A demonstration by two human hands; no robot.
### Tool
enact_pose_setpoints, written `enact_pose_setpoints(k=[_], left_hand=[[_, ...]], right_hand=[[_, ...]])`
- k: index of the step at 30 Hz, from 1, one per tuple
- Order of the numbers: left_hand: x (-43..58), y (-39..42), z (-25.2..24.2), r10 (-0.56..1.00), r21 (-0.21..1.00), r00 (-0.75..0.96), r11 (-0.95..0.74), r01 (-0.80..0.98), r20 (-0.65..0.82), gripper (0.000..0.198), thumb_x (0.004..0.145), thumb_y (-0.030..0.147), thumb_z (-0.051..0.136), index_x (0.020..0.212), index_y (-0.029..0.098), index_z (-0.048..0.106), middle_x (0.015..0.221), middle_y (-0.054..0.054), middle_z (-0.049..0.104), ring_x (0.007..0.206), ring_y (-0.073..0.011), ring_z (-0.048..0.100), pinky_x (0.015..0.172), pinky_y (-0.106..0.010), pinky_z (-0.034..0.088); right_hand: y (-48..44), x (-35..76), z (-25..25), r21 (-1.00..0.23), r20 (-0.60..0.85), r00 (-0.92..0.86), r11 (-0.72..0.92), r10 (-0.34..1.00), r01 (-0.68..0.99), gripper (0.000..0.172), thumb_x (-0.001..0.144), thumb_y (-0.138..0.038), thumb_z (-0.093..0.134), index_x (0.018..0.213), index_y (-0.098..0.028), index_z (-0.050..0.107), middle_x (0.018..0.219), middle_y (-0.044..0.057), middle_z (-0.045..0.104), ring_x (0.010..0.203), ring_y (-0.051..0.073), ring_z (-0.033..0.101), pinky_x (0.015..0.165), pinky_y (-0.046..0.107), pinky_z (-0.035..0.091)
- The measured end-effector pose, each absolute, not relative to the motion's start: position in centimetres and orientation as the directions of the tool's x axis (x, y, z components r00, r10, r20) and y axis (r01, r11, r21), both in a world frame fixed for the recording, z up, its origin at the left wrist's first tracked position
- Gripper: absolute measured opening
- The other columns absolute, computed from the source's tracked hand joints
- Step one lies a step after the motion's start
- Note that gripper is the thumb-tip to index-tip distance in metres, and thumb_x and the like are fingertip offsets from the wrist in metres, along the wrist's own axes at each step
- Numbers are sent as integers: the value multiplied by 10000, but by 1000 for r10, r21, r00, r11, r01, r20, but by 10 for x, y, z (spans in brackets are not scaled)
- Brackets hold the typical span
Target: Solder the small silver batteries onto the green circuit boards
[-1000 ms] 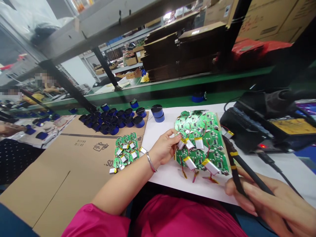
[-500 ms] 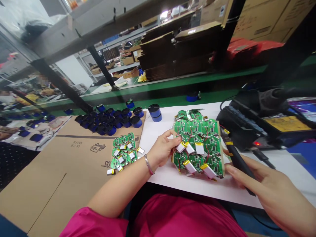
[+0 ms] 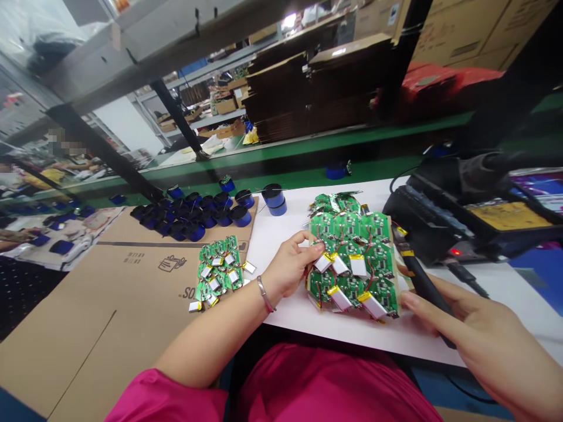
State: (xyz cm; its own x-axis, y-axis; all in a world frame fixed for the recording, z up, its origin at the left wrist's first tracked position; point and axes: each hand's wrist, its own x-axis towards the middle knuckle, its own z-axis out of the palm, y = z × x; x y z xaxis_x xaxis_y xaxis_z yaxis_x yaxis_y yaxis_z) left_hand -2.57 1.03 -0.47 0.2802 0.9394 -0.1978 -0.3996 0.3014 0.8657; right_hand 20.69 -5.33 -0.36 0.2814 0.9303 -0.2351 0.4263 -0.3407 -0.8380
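My left hand (image 3: 288,264) pinches the left edge of a green circuit board panel (image 3: 347,234), tilted up above the white work surface. White battery pouches with yellow tape ends (image 3: 339,298) hang on red wires across its face. My right hand (image 3: 466,328) is closed around the black handle of what looks like a soldering iron (image 3: 424,287), with yellow bands near its upper end. The right thumb and fingertips are also at the panel's right edge; the iron's far tip is hard to make out. Behind the panel lie more green boards (image 3: 336,203).
A second board panel with batteries (image 3: 220,269) lies on cardboard (image 3: 132,310) at left. Several blue-and-black round parts (image 3: 193,214) cluster behind it; two are stacked (image 3: 275,199) on the white sheet. A black device with a red light (image 3: 457,252) stands right. Someone's arm shows far left.
The camera view has shifted slightly, moving the background a little left. Both hands and the held panel stay almost in place, with no grip changed.
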Motion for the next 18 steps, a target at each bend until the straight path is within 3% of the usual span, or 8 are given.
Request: enact_pose_setpoints(k=[7, 13, 18], left_hand=[[-26, 11, -5, 937, 872, 287, 304, -384, -200, 545, 572, 414, 942, 810, 187, 507, 610, 44, 649, 512, -89, 577, 500, -182, 447], [-26, 10, -4, 937, 872, 285, 304, -383, -201, 541, 560, 400, 950, 799, 184, 516, 609, 49, 631, 511, -83, 561, 498, -182, 429], [-27, 10, -7, 911, 821, 314, 385, -422, -266, 521, 554, 342, 957, 794, 183, 522, 661, 43, 650, 543, -88, 583, 530, -189, 452]], right_hand=[[-54, 208, -3, -867, -265, 248, -343, 932, 362, 652, 399, -766, 702, 806, -259, 756, 676, 34, 619, 576, 194, 483, 498, 299, 391], [-53, 212, -4, -887, -257, 237, -326, 937, 327, 598, 371, -750, 741, 679, -238, 706, 705, 59, 642, 561, 191, 482, 477, 299, 372], [-59, 219, -22, -946, -207, 32, -208, 978, 247, 592, 576, -793, 712, 645, -211, 633, 656, 75, 564, 575, 206, 488, 456, 312, 401]])
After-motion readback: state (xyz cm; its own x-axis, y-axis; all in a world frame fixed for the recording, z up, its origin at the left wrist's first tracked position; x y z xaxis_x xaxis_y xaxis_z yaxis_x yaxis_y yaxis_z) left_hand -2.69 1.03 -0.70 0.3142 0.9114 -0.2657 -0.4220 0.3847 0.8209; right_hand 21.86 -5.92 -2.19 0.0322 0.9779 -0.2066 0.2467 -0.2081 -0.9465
